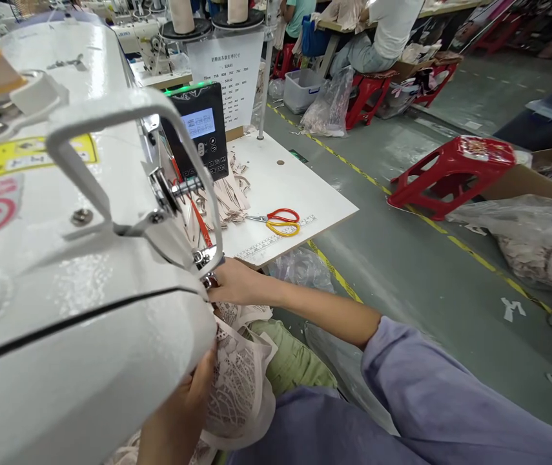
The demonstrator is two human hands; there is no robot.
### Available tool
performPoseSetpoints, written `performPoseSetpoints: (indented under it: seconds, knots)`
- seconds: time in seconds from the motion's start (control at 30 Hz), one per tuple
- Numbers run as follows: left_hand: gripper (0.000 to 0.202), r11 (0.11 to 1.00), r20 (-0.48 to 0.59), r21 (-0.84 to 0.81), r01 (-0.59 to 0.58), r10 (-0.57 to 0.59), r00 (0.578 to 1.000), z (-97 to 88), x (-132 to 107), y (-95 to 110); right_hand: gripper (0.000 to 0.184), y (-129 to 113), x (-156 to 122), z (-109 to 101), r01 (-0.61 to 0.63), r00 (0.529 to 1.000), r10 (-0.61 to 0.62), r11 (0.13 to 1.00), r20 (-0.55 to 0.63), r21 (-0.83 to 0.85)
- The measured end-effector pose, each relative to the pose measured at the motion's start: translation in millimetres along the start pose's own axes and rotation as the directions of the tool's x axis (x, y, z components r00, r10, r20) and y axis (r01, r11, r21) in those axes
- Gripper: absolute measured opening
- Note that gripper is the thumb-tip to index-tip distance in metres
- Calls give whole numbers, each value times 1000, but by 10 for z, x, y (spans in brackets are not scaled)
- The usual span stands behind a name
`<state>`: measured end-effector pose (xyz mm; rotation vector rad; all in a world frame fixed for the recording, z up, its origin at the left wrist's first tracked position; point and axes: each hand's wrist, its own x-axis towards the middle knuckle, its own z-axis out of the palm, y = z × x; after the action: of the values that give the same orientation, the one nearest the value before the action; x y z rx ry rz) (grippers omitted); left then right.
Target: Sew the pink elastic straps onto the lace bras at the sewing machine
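A pale pink lace bra [237, 381] hangs below the head of a white sewing machine [111, 303], over my lap. My left hand [183, 407] grips the bra's edge from the left, with its thumb along the lace and the other fingers mostly hidden under the machine head. My right hand [239, 282] reaches in beside the needle area, just above the upper part of the bra. Its fingertips disappear behind the metal parts, so their grip does not show. The stitching point itself is hidden by the machine.
Scissors [283, 221] with red and yellow handles lie on the white tabletop [305, 187], by a bundle of pale straps [230, 197]. A control panel [198, 132] stands behind. On the floor at right are a red stool [454, 171] and plastic bags [532, 239]. Co-workers sit farther back.
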<state>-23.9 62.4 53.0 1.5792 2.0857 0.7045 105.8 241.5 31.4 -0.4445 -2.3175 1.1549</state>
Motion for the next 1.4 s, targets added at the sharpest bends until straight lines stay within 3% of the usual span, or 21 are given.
performPoseSetpoints:
  seconds: [0.3, 0.53, 0.67, 0.93, 1.17, 1.4]
  knots:
    - [33, 995, -48, 12, 102, -102, 994, 18, -80, 241, 10, 4, 27, -31, 5, 1000, -5, 1000, 28, 5]
    - [34, 985, -81, 171, -10, 24, 996, -1, -112, 118, 7, 20, 34, -29, 61, 998, -61, 998, -14, -8]
    - [32, 969, -133, 243, 31, 2, 991, 6, -187, 131, 9, 33, 17, 0, 53, 997, -53, 999, -57, 2]
    - [31, 972, -158, 232, 30, 7, 987, 33, -281, 179, 12, 68, 12, 94, 67, 993, -68, 998, -99, -17]
    - [29, 973, -159, 227, -41, 79, 984, 73, -308, 161, 9, 73, -13, 87, 108, 987, -111, 994, -120, -30]
    - [23, 919, -167, 295, -263, 320, 933, 138, -284, 16, 7, 100, -43, 103, 101, 985, -98, 995, -141, 14]
